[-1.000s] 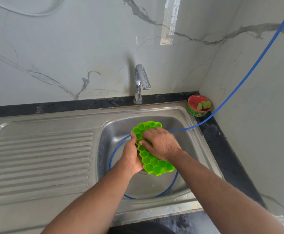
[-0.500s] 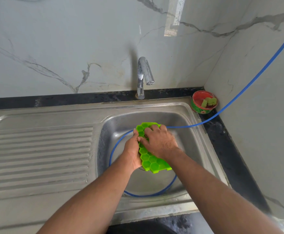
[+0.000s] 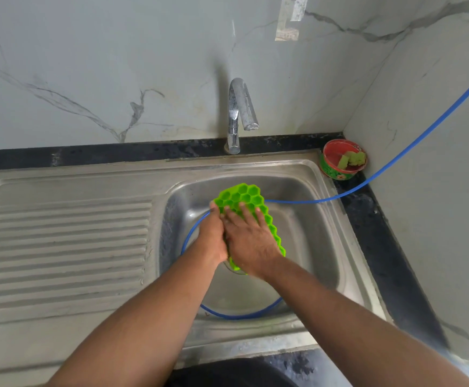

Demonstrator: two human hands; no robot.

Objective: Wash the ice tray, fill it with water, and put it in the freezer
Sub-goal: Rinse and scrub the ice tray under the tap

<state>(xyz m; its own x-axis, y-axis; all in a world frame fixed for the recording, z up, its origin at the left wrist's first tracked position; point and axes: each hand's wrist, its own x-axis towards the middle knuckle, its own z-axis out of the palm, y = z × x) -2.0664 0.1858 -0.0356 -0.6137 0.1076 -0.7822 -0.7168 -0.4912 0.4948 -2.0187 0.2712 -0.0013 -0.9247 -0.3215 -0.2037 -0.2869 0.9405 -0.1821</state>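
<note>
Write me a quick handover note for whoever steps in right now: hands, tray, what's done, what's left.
Left hand grips the green honeycomb ice tray by its left edge, over the sink basin.
Right hand lies flat on the tray's cells, rubbing.
Tap shows no water running; blue hose loops into the basin.
Done: nothing completed; washing is under way.
Left: rinse, fill, freezer.

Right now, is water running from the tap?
No. Nothing pours from the tap spout; both hands hold the tray over the sink.
</note>
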